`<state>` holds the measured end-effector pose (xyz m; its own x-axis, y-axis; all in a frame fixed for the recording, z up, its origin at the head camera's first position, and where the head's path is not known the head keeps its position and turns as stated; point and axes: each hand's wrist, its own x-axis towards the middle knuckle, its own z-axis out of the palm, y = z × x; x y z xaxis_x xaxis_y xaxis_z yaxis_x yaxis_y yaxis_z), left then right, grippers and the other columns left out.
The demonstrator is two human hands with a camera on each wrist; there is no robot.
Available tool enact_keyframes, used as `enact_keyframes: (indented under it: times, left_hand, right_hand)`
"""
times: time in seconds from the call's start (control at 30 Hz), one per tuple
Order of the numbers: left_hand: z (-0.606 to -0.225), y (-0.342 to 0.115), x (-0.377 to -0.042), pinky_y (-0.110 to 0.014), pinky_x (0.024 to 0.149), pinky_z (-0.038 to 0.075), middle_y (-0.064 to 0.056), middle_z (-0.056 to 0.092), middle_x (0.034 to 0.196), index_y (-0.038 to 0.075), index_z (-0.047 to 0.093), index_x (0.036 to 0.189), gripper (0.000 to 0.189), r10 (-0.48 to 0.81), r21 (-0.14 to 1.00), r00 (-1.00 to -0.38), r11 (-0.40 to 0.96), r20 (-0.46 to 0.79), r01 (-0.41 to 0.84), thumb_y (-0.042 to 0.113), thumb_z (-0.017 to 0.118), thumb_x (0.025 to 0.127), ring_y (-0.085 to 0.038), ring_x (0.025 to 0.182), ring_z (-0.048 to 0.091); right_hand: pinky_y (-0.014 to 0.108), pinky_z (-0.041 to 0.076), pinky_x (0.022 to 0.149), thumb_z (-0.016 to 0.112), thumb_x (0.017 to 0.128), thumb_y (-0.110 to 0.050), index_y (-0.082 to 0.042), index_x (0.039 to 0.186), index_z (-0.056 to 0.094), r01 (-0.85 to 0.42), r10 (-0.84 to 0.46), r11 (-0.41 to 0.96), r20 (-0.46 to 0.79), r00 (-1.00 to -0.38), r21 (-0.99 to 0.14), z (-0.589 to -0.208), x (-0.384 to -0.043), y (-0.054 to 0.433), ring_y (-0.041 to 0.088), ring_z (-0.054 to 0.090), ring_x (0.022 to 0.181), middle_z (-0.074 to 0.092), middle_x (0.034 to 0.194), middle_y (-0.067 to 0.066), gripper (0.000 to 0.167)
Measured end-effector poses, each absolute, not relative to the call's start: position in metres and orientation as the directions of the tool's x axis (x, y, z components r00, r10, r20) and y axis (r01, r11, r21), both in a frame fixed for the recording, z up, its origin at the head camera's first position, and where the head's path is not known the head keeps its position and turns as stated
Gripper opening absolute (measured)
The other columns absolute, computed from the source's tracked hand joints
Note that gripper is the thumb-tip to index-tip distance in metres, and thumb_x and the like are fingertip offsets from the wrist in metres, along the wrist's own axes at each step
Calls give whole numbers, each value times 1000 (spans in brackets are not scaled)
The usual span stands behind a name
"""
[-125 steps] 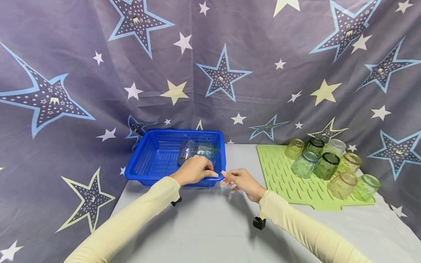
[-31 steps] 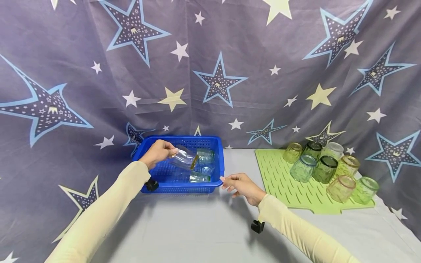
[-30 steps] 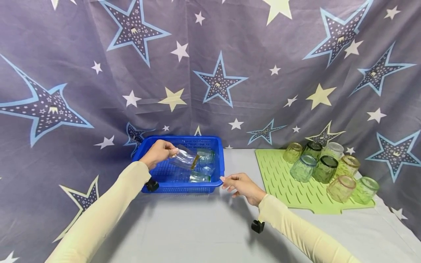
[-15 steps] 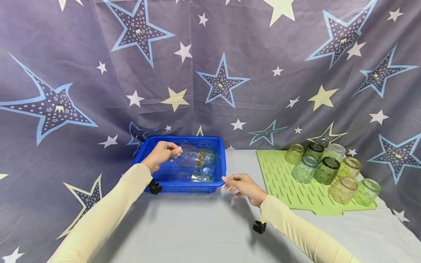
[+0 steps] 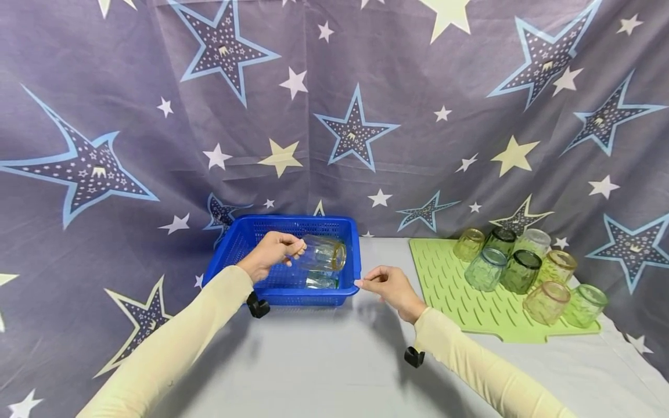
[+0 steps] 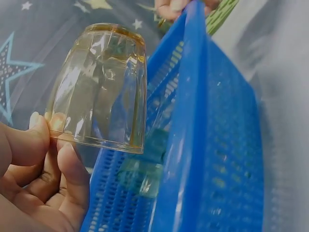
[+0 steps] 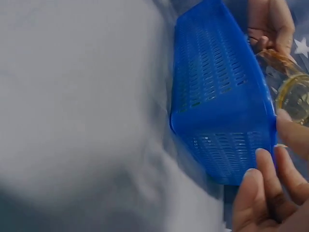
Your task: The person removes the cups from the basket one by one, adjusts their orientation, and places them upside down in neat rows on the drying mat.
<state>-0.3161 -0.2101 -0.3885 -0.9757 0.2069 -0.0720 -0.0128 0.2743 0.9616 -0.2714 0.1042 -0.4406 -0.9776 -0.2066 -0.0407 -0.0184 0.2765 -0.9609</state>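
Note:
My left hand (image 5: 274, 253) pinches a clear amber-tinted glass (image 5: 320, 253) by its mouth rim, thumb on one side and fingers on the other. The glass is held tilted over the inside of the blue basket (image 5: 292, 294), its thicker amber base pointing right. In the left wrist view the tumbler's faceted wall (image 6: 99, 87) shows clearly. My right hand (image 5: 393, 290) grips the basket's rim at the front right corner, thumb over the edge and fingers below. Inside the basket lie greenish glasses (image 5: 321, 280), partly hidden behind the held one.
On the right, a green drying mat (image 5: 444, 278) bears several upside-down coloured glasses, among them a blue-rimmed one (image 5: 485, 270) and a pink one (image 5: 546, 303). A star-patterned curtain (image 5: 334, 69) hangs behind the white table (image 5: 313, 360).
My left hand has left the basket's front rim, taken up the amber glass, and carried it rightward, its base swinging round toward the right. My right hand stays at the basket's corner.

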Motion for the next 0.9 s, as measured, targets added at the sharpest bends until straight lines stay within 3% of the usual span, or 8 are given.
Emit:
enact_keyframes:
  times: [0.2,0.3,0.4,0.57,0.7,0.8,0.9]
  left_hand:
    - [-393,-200,-312,-29,65,52,-8,69,95,-4,72,112,26,255,978,-965,207,-64,-11,18,63,105,-19,83,62]
    - [-397,-195,-310,-27,63,51,-8,69,95,-10,68,117,31,282,985,-958,172,-62,-13,18,62,105,-20,85,63]
    - [-401,-190,-308,-27,63,50,-12,68,98,-12,65,121,33,300,990,-951,141,-68,-26,17,61,105,-25,89,62]
    - [-401,-184,-305,-28,65,49,-15,68,103,-8,68,120,30,317,991,-944,120,-96,-60,17,61,105,-27,93,62]
    - [-398,-182,-305,-31,68,51,-24,67,113,-9,66,124,36,344,991,-936,127,-82,-40,21,63,105,-25,93,63]
    - [-397,-181,-305,-35,72,53,-28,66,118,-8,67,124,43,361,989,-930,150,-64,-10,29,65,103,-31,97,64]
    - [-400,-180,-303,-45,80,54,-24,68,116,-4,70,122,48,378,977,-924,210,-57,25,39,65,102,-40,103,63]
  right_hand:
    - [36,51,76,90,80,-37,-12,125,67,-205,-197,312,147,-969,-928,-434,-274,96,22,60,92,68,112,5,57]
    - [37,52,76,91,78,-43,-20,136,61,-247,-221,297,185,-957,-922,-432,-274,90,23,61,98,66,124,5,69]
    - [38,52,79,90,78,-47,-26,142,56,-259,-235,285,194,-952,-923,-431,-273,86,22,61,100,66,125,7,75]
    - [41,50,86,85,83,-50,-27,144,54,-295,-217,289,238,-947,-911,-429,-270,85,20,60,103,66,119,7,72]
    - [38,51,84,85,84,-46,-28,141,57,-329,-196,274,283,-939,-904,-429,-272,88,21,59,103,66,116,9,66]
    - [35,50,81,85,85,-44,-27,138,59,-342,-171,268,305,-937,-901,-429,-274,90,20,58,101,66,113,11,62]
    - [35,49,79,85,85,-41,-26,136,60,-351,-148,258,322,-935,-900,-428,-276,92,21,57,99,65,110,9,59]
